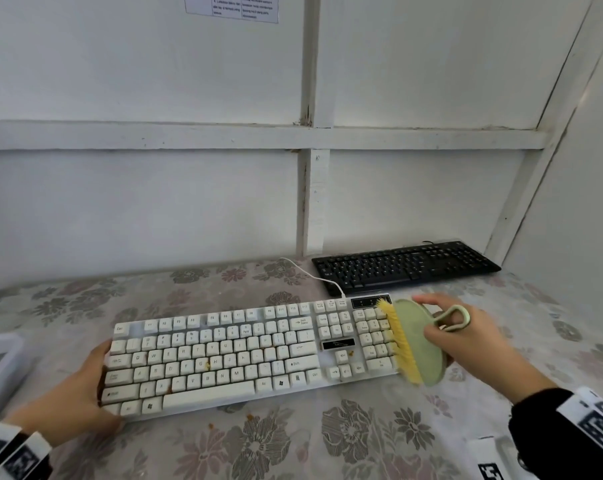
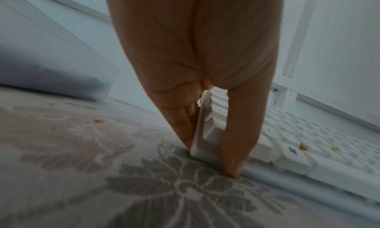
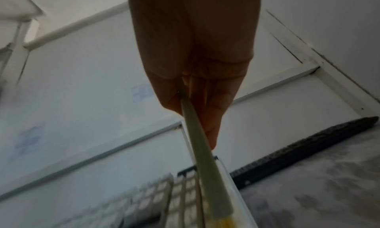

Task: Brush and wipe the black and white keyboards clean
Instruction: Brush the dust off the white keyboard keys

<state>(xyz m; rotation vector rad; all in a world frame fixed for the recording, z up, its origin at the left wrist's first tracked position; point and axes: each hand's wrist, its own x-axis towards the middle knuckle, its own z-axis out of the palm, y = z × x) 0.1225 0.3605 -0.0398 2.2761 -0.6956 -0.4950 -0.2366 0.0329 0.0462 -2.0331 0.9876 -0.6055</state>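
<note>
White panel walls [image 1: 137, 202] w/ battens; floral tablecloth [image 1: 327, 445].

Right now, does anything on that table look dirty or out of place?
Yes: orange-brown crumbs and stains sit among the white keyboard keys, and a few crumbs lie on the floral tablecloth in front of it.

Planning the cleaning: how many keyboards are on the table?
2: the white keyboard lies in front between both hands; the black keyboard lies behind it, by the wall.

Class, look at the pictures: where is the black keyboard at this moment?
In the head view the black keyboard lies at the back right of the table, against the wall, just behind the right end of the white keyboard; neither hand touches it.
</note>
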